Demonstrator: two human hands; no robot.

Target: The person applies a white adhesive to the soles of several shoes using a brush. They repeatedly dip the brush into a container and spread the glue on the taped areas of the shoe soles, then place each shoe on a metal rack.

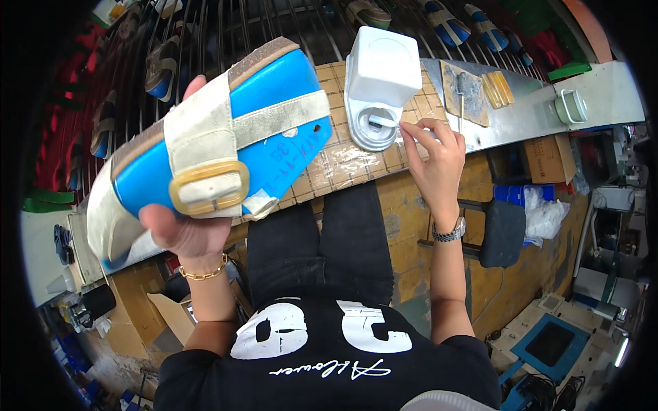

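Observation:
My left hand (pixel 188 236) is closed around a shoe on a bright blue last (pixel 274 79), lifted above the table at the left. The shoe has cream-gold straps (pixel 202 120), a brownish sole edge and a large pale amber buckle (pixel 209 188). Its toe points down and left. A white glue pot (pixel 384 65) with a tall square top and a round open cup at its front stands right of the heel. Pinched in the fingertips of my right hand (pixel 439 154) is a short white stick (pixel 384 122), its far end in the cup; that tip is hidden.
Under the pot lies a plastic-covered checked board (pixel 336 168). To its right are a stained board (pixel 462 92), yellow sticks (pixel 498 90) and a green-white container (pixel 571 107). Behind, a metal-bar rack (pixel 274 20) carries several similar shoes. A dark stool (pixel 504 233) stands at the right.

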